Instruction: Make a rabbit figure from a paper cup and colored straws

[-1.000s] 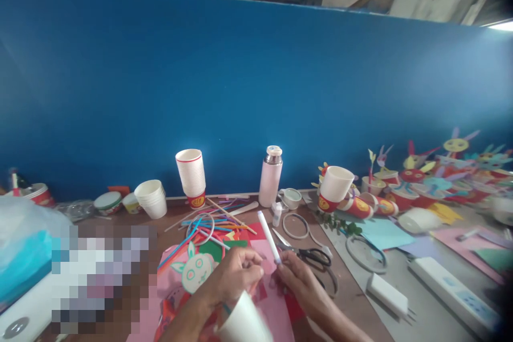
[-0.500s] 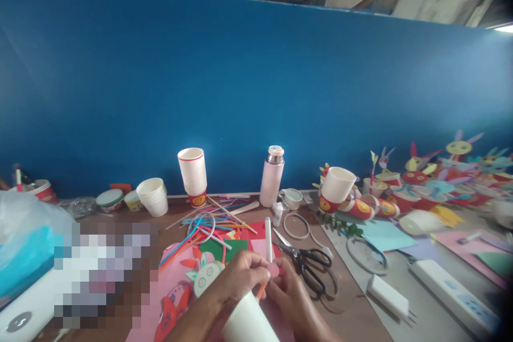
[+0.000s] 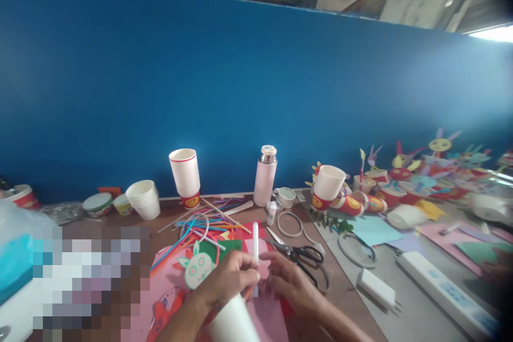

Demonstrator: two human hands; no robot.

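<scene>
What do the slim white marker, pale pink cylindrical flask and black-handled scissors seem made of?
Slim white marker: probably smooth plastic, judging by its even barrel.
Pale pink cylindrical flask: likely coated metal, given its shiny silvery neck.
Black-handled scissors: apparently metal blades, silvery; handles likely plastic, smoothly rounded.

left grip (image 3: 236,277) | right grip (image 3: 289,282) | pink paper piece (image 3: 263,269) between | scissors (image 3: 292,250) nearby
</scene>
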